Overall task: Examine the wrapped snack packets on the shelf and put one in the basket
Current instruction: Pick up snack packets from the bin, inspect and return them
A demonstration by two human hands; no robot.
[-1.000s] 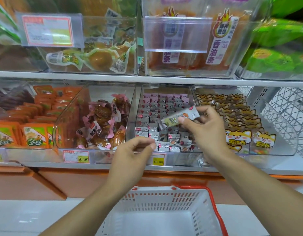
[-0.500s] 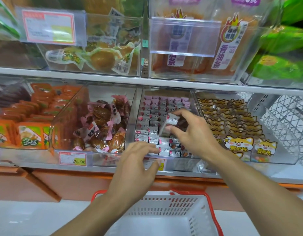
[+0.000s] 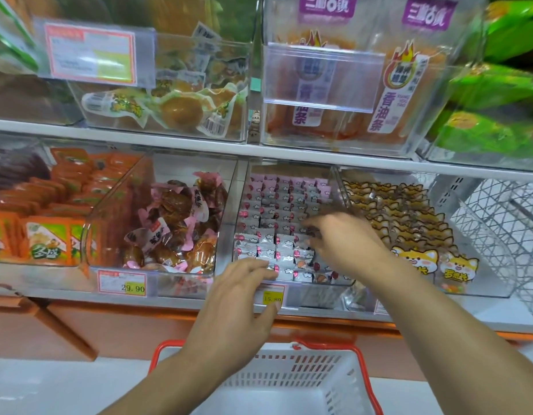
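Several small pink-and-silver wrapped snack packets (image 3: 274, 223) stand in rows in a clear bin (image 3: 229, 235) on the lower shelf. My right hand (image 3: 346, 244) is down among them at the bin's right side, fingers curled and blurred; whether they pinch a packet is hidden. My left hand (image 3: 238, 298) rests with straight fingers on the bin's front edge, beside the yellow price tag (image 3: 272, 298). Below both arms sits the white basket (image 3: 364, 366) with its red rim, and nothing shows inside it.
Left of the packets is a bin of brown snacks in pink wrap (image 3: 175, 223), then orange packets (image 3: 49, 205). Cat-face packets (image 3: 408, 226) fill the bin on the right, with a white wire rack (image 3: 504, 217) beyond. Clear bins (image 3: 334, 94) line the shelf above.
My right hand, which held a packet up a second ago, has gone down into the bin, and the packet no longer shows. My left hand moved forward onto the bin's front edge.
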